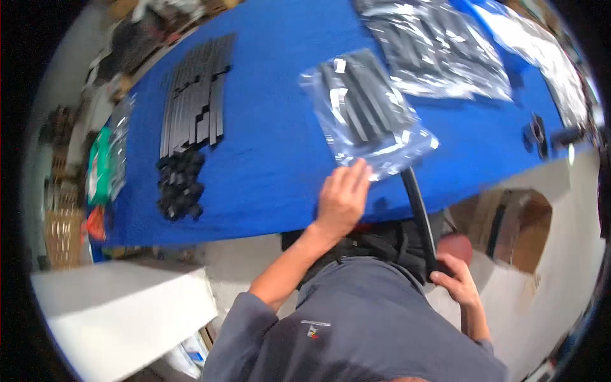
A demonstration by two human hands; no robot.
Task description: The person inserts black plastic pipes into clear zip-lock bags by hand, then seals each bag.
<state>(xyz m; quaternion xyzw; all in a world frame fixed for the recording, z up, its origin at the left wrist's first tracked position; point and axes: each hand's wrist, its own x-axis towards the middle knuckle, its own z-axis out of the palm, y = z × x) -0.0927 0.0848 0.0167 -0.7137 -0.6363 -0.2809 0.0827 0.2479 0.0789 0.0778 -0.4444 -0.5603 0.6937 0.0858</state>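
Blue-covered table (267,146), wide, strewn with black parts: rows of strips (194,95), heap of small pieces (180,184), more filled bags (439,51) beyond. Clear bag (366,114) of black strips just ahead of left hand (342,198), fingers flat, together, on its near edge. Long black strip (420,216) running from bag mouth toward body, far end seemingly inside, near end gripped by right hand (455,277), fingers curled.

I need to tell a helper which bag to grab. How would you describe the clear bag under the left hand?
On the blue table, look at the near edge where the left hand rests. The clear bag of black strips lies there alone; the other bags sit in a pile farther back, and a black strip pokes from its open end.
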